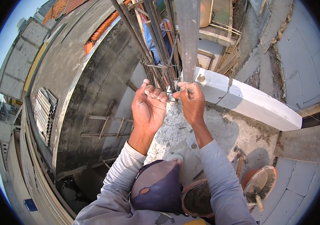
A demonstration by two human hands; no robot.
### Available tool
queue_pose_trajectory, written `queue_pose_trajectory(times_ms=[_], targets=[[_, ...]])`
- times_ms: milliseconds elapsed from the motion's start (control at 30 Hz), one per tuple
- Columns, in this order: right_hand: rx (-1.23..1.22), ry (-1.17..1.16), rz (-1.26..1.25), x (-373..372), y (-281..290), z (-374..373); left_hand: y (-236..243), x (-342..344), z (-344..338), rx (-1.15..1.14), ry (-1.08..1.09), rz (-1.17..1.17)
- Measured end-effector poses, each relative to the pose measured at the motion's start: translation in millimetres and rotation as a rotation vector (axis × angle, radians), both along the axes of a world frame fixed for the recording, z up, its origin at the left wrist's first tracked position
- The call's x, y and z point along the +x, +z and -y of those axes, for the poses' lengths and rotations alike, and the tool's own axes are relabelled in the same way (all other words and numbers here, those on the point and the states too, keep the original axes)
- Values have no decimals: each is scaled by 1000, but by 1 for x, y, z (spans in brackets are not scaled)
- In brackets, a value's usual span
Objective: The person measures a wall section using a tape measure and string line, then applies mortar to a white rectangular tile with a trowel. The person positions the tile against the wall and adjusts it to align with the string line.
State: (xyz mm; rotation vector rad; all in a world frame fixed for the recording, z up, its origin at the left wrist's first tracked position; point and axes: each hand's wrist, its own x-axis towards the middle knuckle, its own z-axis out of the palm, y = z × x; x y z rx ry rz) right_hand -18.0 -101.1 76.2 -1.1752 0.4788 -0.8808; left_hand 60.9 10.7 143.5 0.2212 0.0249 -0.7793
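My left hand (149,105) is raised palm up beside a cluster of upright steel reinforcing bars (156,33). Its fingers are curled closed, and what they hold is too thin to make out. Facing it, my right hand (192,101) pinches at a thin string (250,90) near the foot of a grey metal straightedge (188,37). That string stretches to the right over a low row of white blocks (257,103). Between my fingertips a short dark strand shows by the bars; whether it is wire or string, I cannot tell.
A hammer (240,157) rests on the concrete ledge (224,131) to my right. Near it are an orange bucket (270,180) with a wooden-handled tool and another bucket (197,198) of grey mix. Left of me, beyond the ledge, a drop opens beside a dark wall (96,86) and a wooden ladder (109,125).
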Motion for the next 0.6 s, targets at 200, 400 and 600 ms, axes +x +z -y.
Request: queue_pose_trajectory(times_ms=[200, 400, 600], targets=[[-47, 64, -13, -3, -8, 9, -14, -34, -67, 133, -6, 335], [-166, -39, -107, -6, -12, -1, 27, -53, -76, 407, -183, 1331], [-598, 9, -198, -21, -13, -18, 1, -41, -103, 255, 123, 335]])
